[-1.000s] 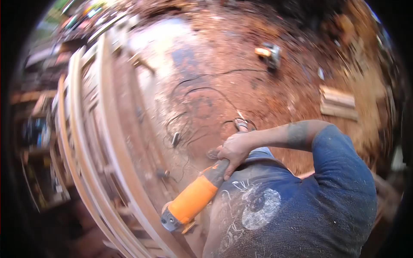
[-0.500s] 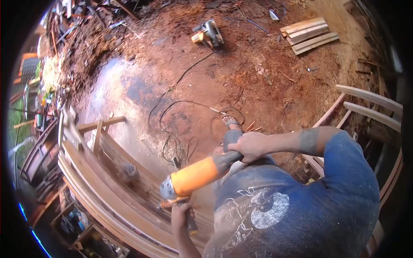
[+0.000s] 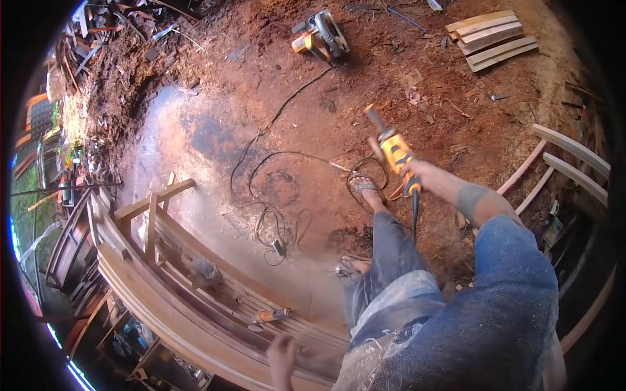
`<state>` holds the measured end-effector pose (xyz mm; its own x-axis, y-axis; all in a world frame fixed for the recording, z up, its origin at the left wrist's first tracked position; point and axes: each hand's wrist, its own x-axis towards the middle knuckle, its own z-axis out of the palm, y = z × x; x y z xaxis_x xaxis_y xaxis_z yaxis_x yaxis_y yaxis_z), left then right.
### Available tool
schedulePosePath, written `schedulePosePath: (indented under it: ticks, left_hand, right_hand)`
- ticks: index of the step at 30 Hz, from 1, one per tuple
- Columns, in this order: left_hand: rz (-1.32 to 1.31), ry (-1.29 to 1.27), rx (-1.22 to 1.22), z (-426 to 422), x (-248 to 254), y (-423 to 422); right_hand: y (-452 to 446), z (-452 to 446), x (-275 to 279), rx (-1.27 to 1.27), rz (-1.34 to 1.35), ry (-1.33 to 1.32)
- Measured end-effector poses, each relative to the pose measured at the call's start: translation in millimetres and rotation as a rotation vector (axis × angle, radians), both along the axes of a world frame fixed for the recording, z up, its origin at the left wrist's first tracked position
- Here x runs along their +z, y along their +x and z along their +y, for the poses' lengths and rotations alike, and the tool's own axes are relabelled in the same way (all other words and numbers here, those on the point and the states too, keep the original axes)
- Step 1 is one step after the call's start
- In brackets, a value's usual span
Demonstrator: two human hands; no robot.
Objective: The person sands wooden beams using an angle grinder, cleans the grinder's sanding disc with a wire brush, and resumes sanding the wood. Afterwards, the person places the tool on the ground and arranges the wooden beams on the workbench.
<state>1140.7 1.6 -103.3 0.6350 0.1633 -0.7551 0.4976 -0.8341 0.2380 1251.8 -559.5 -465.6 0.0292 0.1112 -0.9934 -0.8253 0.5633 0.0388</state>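
Observation:
My right hand [image 3: 417,174] grips a yellow-and-black angle grinder [image 3: 396,151] by its rear end, out over the dirt floor. The grinder's disc looks edge-on and blurred, and its side handle points away from me. A dark cord hangs from its rear. My left hand [image 3: 282,357] holds nothing, its fingers loosely apart, close to the curved wooden bench [image 3: 163,293]. An orange hand tool [image 3: 270,316] lies on the bench slats just beyond that hand. A crumpled greyish bag or cloth [image 3: 205,272] sits farther along the slats.
A circular saw [image 3: 323,38] rests on the dirt, its cord [image 3: 261,133] looping toward my feet. Cut boards [image 3: 492,39] are stacked at the upper right. A curved wooden frame [image 3: 574,150] stands to the right, and scrap wood [image 3: 124,39] is heaped at the upper left.
My left hand has let go of the grinder. My right hand has swung the grinder away from the bench, up and to the right. The orange tool on the slats now shows.

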Motion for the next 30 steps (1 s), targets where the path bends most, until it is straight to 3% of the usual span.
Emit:
schedulePosePath:
  ticks: [3, 4, 5, 9, 11, 15, 17, 19, 22, 23, 27, 30]
  left_hand:
    - [0.284, 0.123, -0.060, 24, -21, -93]
    - [0.367, 0.118, 0.045, 19, -28, -100]
    - [0.448, 0.112, 0.151, 16, -34, -106]
    - [0.568, 0.057, 0.542, 7, -44, -91]
    - [0.563, 0.035, 0.682, 6, -52, -78]
    - [0.434, -0.048, 0.692, 17, -86, -61]
    - [0.391, -0.046, 0.656, 19, -100, -56]
    - [0.398, -0.010, 0.628, -10, -107, -36]
    - [0.532, 0.049, 0.481, -58, -109, -10]
    - [0.514, 0.012, 0.541, -56, -106, -21]
    - [0.427, -0.075, 0.701, -42, -111, -84]
    - [0.380, -0.126, 0.755, -32, -109, -126]
  right_hand:
    - [22, -61, -47, -0.216, -0.145, -0.175]
    - [36, -76, -54, -0.338, -0.110, -0.207]
    - [47, -91, -61, -0.294, -0.201, -0.253]
    - [80, -156, -128, -0.759, -0.250, 0.120]
    - [89, -154, -159, -0.908, -0.424, 0.273]
    - [108, -126, -231, -0.993, -0.705, 0.523]
    - [115, -120, -261, -0.997, -0.632, 0.490]
    - [102, -86, -266, -0.852, -0.383, 0.277]
    - [74, -41, -298, -0.790, -0.365, 0.156]
    - [61, -28, -325, -0.652, -0.335, 0.029]
    - [48, 32, -279, -0.362, -0.063, -0.235]
    - [8, 76, -255, 0.231, -0.247, -0.315]
